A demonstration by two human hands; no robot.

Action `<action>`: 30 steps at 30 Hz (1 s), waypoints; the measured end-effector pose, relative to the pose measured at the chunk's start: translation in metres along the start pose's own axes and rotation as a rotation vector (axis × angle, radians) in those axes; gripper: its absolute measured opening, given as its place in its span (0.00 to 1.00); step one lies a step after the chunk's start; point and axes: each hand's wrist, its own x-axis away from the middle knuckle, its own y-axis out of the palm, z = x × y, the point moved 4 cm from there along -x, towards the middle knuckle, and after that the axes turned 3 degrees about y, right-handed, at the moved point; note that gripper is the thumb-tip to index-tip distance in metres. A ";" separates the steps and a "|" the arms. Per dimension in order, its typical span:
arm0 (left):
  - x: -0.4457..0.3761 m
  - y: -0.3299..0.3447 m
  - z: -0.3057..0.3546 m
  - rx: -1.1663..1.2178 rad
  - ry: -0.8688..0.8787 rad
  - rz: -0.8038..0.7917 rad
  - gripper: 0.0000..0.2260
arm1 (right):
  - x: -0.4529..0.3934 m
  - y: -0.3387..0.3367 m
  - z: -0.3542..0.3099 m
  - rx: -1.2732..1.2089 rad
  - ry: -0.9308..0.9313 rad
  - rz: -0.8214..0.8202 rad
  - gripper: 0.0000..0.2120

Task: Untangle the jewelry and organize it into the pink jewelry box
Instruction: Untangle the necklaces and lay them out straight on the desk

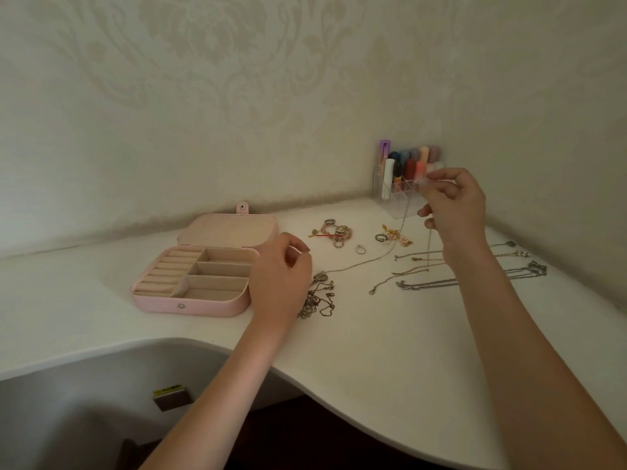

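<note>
**Inspector:** Start with the largest item and take the pink jewelry box (193,279) as the reference for everything.

**Assistant:** The white table (390,351) carries it all. The box lies open on it with its lid flat behind, and the ring rolls and every compartment that shows hold nothing. The left hand (280,276) hangs just right of the box, fingers loosely curled over the tangled chains (317,300); whether it pinches a strand I cannot tell. The right hand (453,205) is raised well to the right of the box, thumb and fingertips pinching a thin chain (400,232) that runs down and back toward the tangle.

**Inspector:** And the smaller pieces?

**Assistant:** Far right of the box, a clear organizer (403,184) of cosmetics stands against the wall. Straightened chains (475,273) lie in rows on the table beneath the right forearm. Beyond the tangle, rings and bead pieces (336,232) sit in one cluster, with a gold and pearl cluster (397,237) further right.

**Inspector:** Progress?

**Assistant:** Partial, in my judgement. Several chains appear separated and laid out; one is being drawn free; a knot remains. Nothing is boxed yet, so all sorting into compartments is left.
</note>
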 end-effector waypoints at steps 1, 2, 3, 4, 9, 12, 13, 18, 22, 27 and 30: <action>0.003 0.000 0.009 -0.087 0.125 -0.008 0.06 | 0.002 0.003 -0.002 -0.018 0.006 -0.055 0.06; 0.006 0.003 0.015 -0.136 0.237 -0.021 0.07 | 0.003 0.007 -0.004 -0.041 0.011 -0.117 0.06; 0.008 0.006 0.019 -0.159 0.328 -0.028 0.09 | 0.006 0.010 -0.006 -0.062 0.013 -0.184 0.06; 0.009 0.009 0.022 -0.163 0.384 -0.029 0.10 | 0.008 0.015 -0.008 -0.078 0.010 -0.253 0.06; 0.007 0.031 0.034 0.108 0.204 -0.276 0.19 | 0.021 0.033 -0.017 -0.065 -0.045 -0.505 0.08; 0.006 0.057 0.057 0.323 0.041 -0.465 0.22 | 0.025 0.035 -0.019 -0.192 0.006 -0.566 0.07; 0.006 0.064 0.063 0.397 0.008 -0.493 0.19 | 0.023 0.034 -0.018 -0.232 0.021 -0.547 0.07; 0.008 0.072 0.062 0.305 0.070 -0.347 0.07 | -0.001 0.004 -0.001 -0.337 0.081 -0.140 0.06; 0.007 0.062 0.055 0.167 0.148 -0.312 0.11 | -0.021 -0.037 0.022 -0.414 0.147 0.242 0.07; 0.017 0.056 0.074 -0.013 0.344 -0.355 0.08 | -0.025 -0.078 0.040 -0.256 0.039 0.462 0.06; 0.040 0.067 0.087 -0.168 0.455 -0.515 0.07 | -0.016 -0.107 0.037 0.186 -0.117 0.567 0.07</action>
